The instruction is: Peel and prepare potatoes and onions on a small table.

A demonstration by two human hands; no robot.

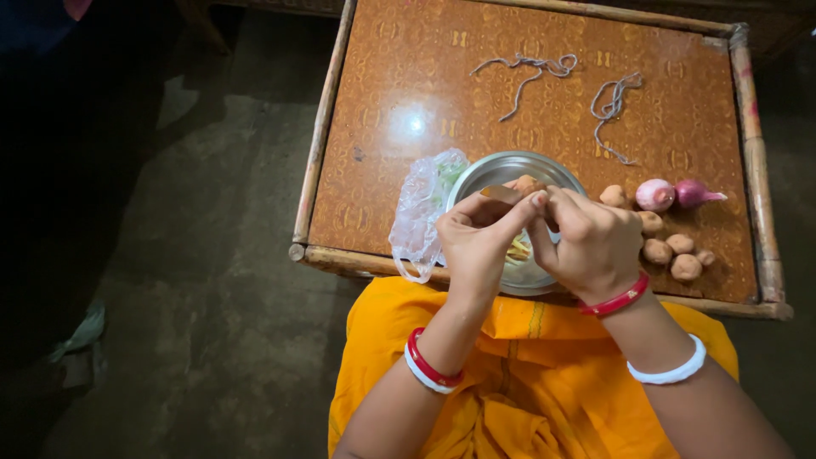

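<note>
My left hand [478, 238] and my right hand [586, 242] meet over a round steel bowl [489, 174] at the near edge of a small brown table [408, 85]. Together the fingers pinch a small pale brownish piece [503, 195], perhaps a peeled vegetable or its skin; I cannot tell which hand bears it. Pale peelings [518, 249] lie in the bowl under the hands. Several small brown round vegetables [671, 251] lie just right of my right hand, with two purple onions [671, 195] beyond them.
A crumpled clear plastic bag [418, 212] lies left of the bowl. Two bits of grey string [527, 68] lie at the table's far side. The table has a raised bamboo rim [319, 127]. My lap is covered in orange cloth [527, 382]. The dark floor [212, 255] spreads to the left.
</note>
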